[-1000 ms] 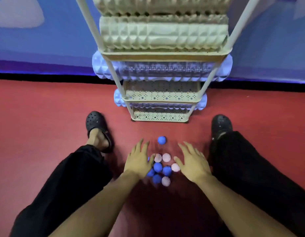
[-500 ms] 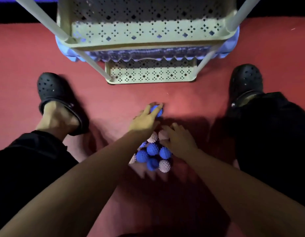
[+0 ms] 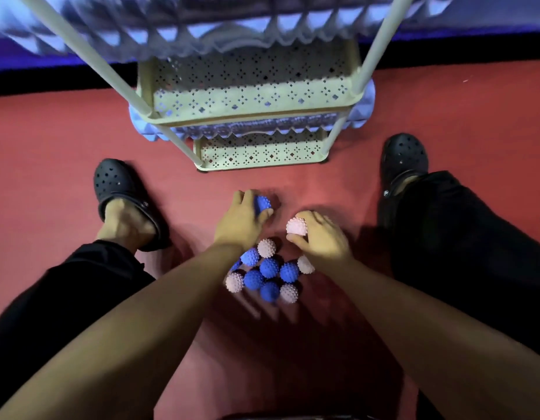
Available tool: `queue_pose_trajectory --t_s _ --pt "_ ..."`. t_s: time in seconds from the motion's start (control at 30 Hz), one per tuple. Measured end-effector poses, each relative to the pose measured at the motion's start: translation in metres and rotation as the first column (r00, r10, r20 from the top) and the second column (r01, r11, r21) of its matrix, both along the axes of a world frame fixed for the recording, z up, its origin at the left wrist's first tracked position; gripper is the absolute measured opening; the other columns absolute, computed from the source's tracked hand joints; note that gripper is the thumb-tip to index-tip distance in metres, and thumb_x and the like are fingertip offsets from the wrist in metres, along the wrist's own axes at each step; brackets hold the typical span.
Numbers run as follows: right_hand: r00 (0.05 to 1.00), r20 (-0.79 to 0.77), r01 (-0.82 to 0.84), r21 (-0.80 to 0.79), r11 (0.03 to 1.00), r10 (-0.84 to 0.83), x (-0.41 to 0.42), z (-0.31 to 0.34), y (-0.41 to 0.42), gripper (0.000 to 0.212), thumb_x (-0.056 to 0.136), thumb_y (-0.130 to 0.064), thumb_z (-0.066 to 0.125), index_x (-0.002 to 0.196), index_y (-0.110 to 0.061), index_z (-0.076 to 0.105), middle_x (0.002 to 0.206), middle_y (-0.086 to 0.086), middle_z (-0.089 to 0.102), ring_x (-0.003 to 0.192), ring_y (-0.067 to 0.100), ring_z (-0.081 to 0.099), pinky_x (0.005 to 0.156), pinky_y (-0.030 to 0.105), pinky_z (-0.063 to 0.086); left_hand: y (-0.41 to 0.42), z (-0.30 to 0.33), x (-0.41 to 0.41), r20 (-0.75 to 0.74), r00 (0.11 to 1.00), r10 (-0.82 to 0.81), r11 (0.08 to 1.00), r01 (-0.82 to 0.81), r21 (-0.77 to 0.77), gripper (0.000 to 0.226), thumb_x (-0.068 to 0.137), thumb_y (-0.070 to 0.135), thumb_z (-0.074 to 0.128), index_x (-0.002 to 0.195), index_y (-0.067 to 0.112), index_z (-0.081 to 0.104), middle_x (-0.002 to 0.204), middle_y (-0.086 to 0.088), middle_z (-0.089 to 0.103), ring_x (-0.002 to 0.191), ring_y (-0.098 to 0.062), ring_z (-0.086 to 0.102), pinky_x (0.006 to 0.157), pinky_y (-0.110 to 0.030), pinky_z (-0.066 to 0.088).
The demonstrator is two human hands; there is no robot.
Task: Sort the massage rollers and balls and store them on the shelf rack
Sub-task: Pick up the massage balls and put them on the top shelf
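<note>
A pile of spiky balls (image 3: 269, 268), several blue and several pale pink, lies on the red floor between my legs. My left hand (image 3: 239, 221) grips a blue spiky ball (image 3: 263, 203) just beyond the pile. My right hand (image 3: 321, 237) pinches a pale pink spiky ball (image 3: 296, 226) between thumb and fingers, above the pile's right side. The cream shelf rack (image 3: 256, 109) stands straight ahead, with pale blue ridged rollers (image 3: 202, 31) on its tiers; another roller (image 3: 144, 130) lies on a lower tier.
My feet in black clogs, left (image 3: 120, 189) and right (image 3: 403, 159), stand either side of the rack's foot. The rack's slanted white posts (image 3: 89, 59) reach toward me. A dark strip and blue wall (image 3: 490, 13) lie behind.
My left hand has closed round the lone blue ball in front of the pile. My right hand has picked a pink ball off the pile. The view has tilted up slightly.
</note>
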State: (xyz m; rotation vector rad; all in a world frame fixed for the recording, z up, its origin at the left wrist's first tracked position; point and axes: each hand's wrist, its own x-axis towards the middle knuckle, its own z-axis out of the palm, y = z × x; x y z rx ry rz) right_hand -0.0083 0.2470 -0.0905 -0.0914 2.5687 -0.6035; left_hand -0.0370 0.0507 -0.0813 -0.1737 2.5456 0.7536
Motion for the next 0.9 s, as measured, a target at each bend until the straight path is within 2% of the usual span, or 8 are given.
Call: queue_pose_trajectory --t_s 0.2,0.3,0.4,0.57,0.63,0.77,0.9 --pt "0.985 -0.173 0.01 -0.035 0.999 -0.016 -0.009 0.119 0.001 0.051 0.095 -0.05 0.059 0.137 -0.022 0.049 0.139 0.0 0.057 0.128 0.025 0.05 0.106 0.039 0.037 -0.012 0.123 0.007 -0.205 0.978 -0.042 0.999 0.041 -0.008 0.051 0.097 0.056 0.052 0.135 0.022 0.048 0.13 -0.002 0.048 0.107 -0.03 0.06 0.084 -0.048 0.053" --pt "0.954 -0.299 0.0 -0.047 0.999 -0.014 -0.011 0.193 0.005 0.053 0.095 -0.049 0.059 0.139 -0.021 0.049 0.138 0.0 0.056 0.128 0.025 0.05 0.105 0.039 0.038 -0.016 0.197 0.012 -0.342 0.937 -0.067 0.997 0.051 -0.056 0.05 0.095 0.058 0.054 0.134 0.026 0.05 0.123 0.002 0.051 0.107 -0.026 0.059 0.081 -0.046 0.053" --pt "0.905 -0.426 -0.023 -0.062 0.998 -0.005 -0.012 0.269 0.007 0.052 0.096 -0.047 0.06 0.139 -0.02 0.05 0.138 0.001 0.057 0.127 0.027 0.051 0.102 0.04 0.04 -0.018 0.277 0.015 -0.466 0.882 -0.073 0.996 0.046 -0.071 0.05 0.095 0.057 0.056 0.135 0.027 0.05 0.125 0.004 0.052 0.111 -0.022 0.058 0.082 -0.042 0.053" --pt "0.779 -0.626 -0.037 -0.097 0.995 -0.032 -0.016 0.397 0.0 0.051 0.095 -0.047 0.061 0.139 -0.023 0.051 0.134 -0.001 0.059 0.124 0.027 0.053 0.096 0.04 0.044 -0.019 0.409 0.017 -0.684 0.724 -0.089 0.996 0.049 -0.078 0.05 0.096 0.052 0.057 0.137 0.024 0.051 0.129 0.003 0.054 0.115 -0.02 0.058 0.085 -0.038 0.05" --pt "0.711 -0.702 -0.064 -0.118 0.991 -0.038 -0.019 0.447 -0.003 0.05 0.095 -0.047 0.06 0.139 -0.024 0.051 0.134 -0.003 0.058 0.122 0.025 0.055 0.099 0.044 0.045 -0.02 0.459 0.017 -0.75 0.655 -0.088 0.996 0.047 -0.076 0.048 0.097 0.051 0.057 0.137 0.025 0.051 0.129 0.004 0.054 0.114 -0.018 0.058 0.08 -0.034 0.047" --pt "0.587 -0.81 -0.134 -0.092 0.987 0.004 -0.031 0.545 -0.006 0.05 0.097 -0.046 0.059 0.14 -0.023 0.049 0.131 -0.002 0.057 0.119 0.026 0.055 0.093 0.042 0.047 -0.024 0.552 0.011 -0.845 0.526 -0.097 0.995 0.035 -0.092 0.048 0.098 0.051 0.055 0.138 0.026 0.049 0.128 0.004 0.052 0.113 -0.021 0.056 0.079 -0.04 0.051" --pt "0.451 -0.893 -0.178 -0.079 0.981 0.01 -0.051 0.64 -0.008 0.052 0.097 -0.044 0.06 0.142 -0.023 0.046 0.133 -0.001 0.054 0.12 0.026 0.054 0.087 0.041 0.048 -0.028 0.637 -0.006 -0.918 0.385 -0.091 0.996 0.028 -0.087 0.047 0.099 0.042 0.058 0.14 0.021 0.049 0.132 -0.001 0.053 0.113 -0.024 0.057 0.086 -0.041 0.05"
